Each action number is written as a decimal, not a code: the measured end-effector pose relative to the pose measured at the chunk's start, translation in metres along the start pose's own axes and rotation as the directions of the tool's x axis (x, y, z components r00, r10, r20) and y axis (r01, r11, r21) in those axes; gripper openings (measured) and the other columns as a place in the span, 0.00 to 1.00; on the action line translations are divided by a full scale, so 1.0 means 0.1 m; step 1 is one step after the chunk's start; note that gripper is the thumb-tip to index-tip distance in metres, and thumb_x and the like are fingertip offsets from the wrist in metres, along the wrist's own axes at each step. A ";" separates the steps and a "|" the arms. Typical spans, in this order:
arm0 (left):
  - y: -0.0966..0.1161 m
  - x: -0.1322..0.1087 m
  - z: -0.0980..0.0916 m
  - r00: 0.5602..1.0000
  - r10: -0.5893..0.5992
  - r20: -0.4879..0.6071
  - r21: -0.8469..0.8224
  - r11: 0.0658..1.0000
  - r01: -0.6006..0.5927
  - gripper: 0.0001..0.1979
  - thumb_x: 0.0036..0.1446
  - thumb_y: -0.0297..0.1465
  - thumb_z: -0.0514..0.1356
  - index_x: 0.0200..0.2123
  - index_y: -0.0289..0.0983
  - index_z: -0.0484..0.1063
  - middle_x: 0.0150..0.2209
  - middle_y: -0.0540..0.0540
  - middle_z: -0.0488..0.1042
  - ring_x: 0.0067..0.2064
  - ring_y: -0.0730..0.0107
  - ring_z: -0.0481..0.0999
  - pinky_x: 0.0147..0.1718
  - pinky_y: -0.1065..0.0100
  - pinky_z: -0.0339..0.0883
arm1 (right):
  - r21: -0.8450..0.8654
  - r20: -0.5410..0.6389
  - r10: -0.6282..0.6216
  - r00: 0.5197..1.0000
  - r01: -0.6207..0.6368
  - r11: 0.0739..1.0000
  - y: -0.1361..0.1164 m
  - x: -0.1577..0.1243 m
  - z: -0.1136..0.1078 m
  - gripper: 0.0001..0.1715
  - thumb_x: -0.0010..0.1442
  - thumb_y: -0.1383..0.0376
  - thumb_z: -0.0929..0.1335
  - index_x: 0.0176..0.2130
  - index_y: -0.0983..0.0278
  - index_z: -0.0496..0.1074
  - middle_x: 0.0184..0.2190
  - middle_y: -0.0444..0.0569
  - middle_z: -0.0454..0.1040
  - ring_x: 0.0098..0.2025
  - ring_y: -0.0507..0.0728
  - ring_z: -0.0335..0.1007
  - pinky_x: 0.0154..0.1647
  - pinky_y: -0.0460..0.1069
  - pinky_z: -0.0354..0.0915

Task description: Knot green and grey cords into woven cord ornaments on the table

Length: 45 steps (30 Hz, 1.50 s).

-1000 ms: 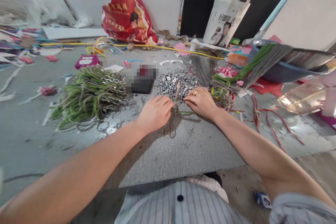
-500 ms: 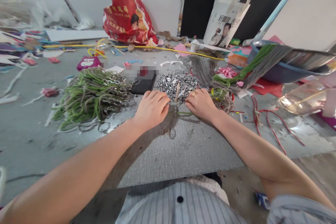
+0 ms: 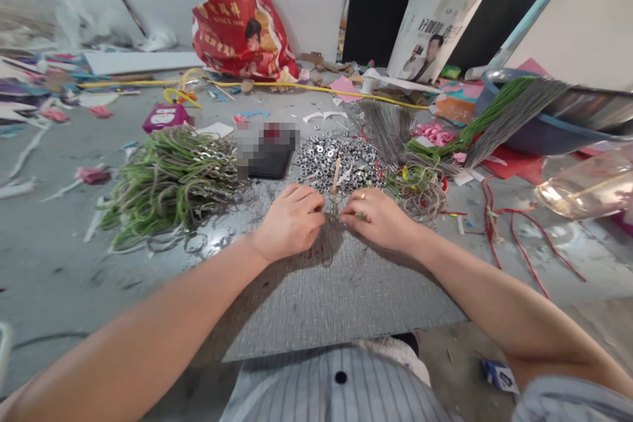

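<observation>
My left hand (image 3: pixel 294 221) and my right hand (image 3: pixel 378 217) face each other over the near part of the table, fingertips a short gap apart. Both are closed in a pinch on a thin green and grey cord (image 3: pixel 335 216), mostly hidden by the fingers. Just beyond the fingertips a slim wooden stick (image 3: pixel 337 175) stands up at the work. Behind it spreads a heap of small silvery metal nuts (image 3: pixel 329 148). Left of my left hand lies a pile of green and grey cords strung with metal pieces (image 3: pixel 173 178).
A dark flat case (image 3: pixel 270 161) lies behind my left hand. Loose grey cords (image 3: pixel 388 128) and a tangled cord bundle (image 3: pixel 425 188) sit beyond my right. A blue basin (image 3: pixel 524 135), clear bottle (image 3: pixel 588 184), red cords (image 3: pixel 519 231), red bag (image 3: pixel 242 33) and white bag (image 3: pixel 420 26) stand around.
My hands have come closer together and slightly nearer to me, fingers now pinched at the cord. The cord ends seen lying by my right hand before are now mostly covered.
</observation>
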<state>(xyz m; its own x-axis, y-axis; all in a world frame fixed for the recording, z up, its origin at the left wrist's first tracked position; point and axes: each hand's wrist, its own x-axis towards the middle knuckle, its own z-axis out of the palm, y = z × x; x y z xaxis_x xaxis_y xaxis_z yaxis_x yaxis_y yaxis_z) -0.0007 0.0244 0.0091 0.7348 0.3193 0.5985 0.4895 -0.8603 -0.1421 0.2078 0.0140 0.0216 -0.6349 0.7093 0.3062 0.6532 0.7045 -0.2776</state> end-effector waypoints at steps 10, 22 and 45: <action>0.00 -0.02 0.01 0.996 -0.063 0.062 -0.076 0.995 0.068 0.12 0.51 0.24 0.52 0.23 0.37 0.73 0.28 0.45 0.72 0.34 0.64 0.67 0.34 0.62 0.61 | -0.003 0.139 0.042 0.989 -0.042 0.999 -0.05 -0.04 0.11 0.12 0.61 0.62 0.65 0.31 0.64 0.75 0.28 0.47 0.74 0.31 0.52 0.67 0.35 0.48 0.57; -0.01 -0.02 0.02 0.986 -0.104 0.128 -0.150 0.981 0.123 0.13 0.53 0.24 0.53 0.25 0.38 0.76 0.28 0.46 0.72 0.34 0.65 0.67 0.32 0.62 0.59 | 0.032 0.075 -0.092 0.993 0.090 0.995 0.00 -0.07 0.10 0.13 0.60 0.59 0.66 0.28 0.61 0.76 0.25 0.44 0.75 0.29 0.51 0.68 0.34 0.48 0.55; -0.07 0.03 -0.05 0.984 -0.040 0.173 -0.164 0.984 0.069 0.11 0.56 0.27 0.54 0.25 0.38 0.74 0.28 0.46 0.73 0.35 0.64 0.66 0.33 0.61 0.58 | -0.121 -0.008 -0.099 0.995 0.097 0.988 -0.08 -0.06 0.14 0.14 0.60 0.61 0.66 0.26 0.63 0.74 0.25 0.45 0.73 0.29 0.53 0.63 0.34 0.50 0.52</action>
<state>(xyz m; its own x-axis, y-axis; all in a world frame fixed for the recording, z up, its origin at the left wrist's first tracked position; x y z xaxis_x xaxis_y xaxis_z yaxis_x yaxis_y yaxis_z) -0.0042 0.0293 0.0155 0.7849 0.4174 0.4578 0.4554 -0.8898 0.0305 0.2003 0.0046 0.0091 -0.6933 0.6358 0.3392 0.6333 0.7622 -0.1341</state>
